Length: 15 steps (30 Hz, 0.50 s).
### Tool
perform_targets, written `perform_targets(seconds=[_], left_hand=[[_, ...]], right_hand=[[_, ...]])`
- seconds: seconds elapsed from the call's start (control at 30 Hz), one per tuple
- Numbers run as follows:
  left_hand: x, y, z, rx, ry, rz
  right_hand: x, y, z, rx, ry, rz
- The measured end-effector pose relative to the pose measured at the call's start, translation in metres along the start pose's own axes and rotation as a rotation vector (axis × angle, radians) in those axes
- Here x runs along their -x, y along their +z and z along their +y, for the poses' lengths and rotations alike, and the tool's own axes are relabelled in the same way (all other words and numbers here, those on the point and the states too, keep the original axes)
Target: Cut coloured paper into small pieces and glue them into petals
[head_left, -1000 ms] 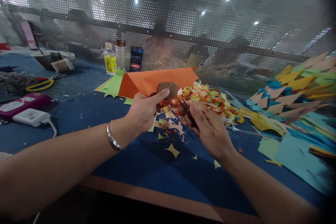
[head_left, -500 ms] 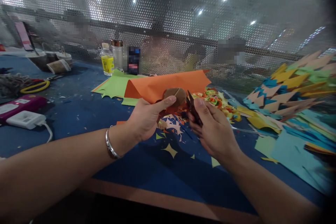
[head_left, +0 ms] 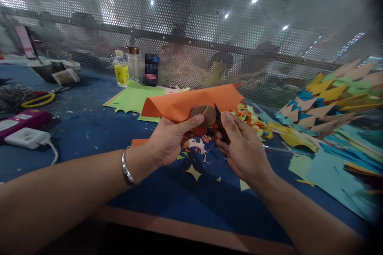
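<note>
Orange paper (head_left: 179, 105) raised over the blue table (head_left: 143, 207), curled, brown disc (head_left: 208, 112) lying against its near side. Left hand (head_left: 169, 139): pinching disc and paper together, thumb on top. Right hand (head_left: 247, 149): gripping dark scissors (head_left: 218, 116), tips upward, just beside the disc's right edge; contact with paper cannot be told. Beneath the hands: loose scraps, including a pale star-shaped offcut (head_left: 194, 173). Behind the right hand: mixed scrap pile (head_left: 254, 118). Left of the orange paper: green sheet (head_left: 136, 97); bottle (head_left: 121, 72) beyond it. Far right: pointed paper pieces (head_left: 323, 105).
</note>
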<state>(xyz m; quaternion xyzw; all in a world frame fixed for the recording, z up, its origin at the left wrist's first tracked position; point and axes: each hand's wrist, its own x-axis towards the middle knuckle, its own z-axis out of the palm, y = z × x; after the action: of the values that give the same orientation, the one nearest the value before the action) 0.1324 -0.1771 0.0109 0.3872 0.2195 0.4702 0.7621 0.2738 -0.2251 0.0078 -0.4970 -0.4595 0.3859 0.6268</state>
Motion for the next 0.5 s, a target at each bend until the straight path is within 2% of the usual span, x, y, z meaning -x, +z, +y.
perform_targets(seconds=[0.23, 0.37, 0.5], left_hand=[[-0.0001, 0.0012, -0.0016, 0.023, 0.014, -0.013], [-0.0026, -0.0005, -0.001, 0.01, 0.112, -0.057], [-0.0042, -0.0044, 0.0002, -0.142, 0.164, -0.025]], right_hand=[[-0.0018, -0.0026, 0.0033, 0.032, 0.004, 0.016], [-0.002, -0.0031, 0.0032, 0.035, -0.022, -0.019], [-0.0029, -0.0033, 0.002, 0.046, -0.028, -0.017]])
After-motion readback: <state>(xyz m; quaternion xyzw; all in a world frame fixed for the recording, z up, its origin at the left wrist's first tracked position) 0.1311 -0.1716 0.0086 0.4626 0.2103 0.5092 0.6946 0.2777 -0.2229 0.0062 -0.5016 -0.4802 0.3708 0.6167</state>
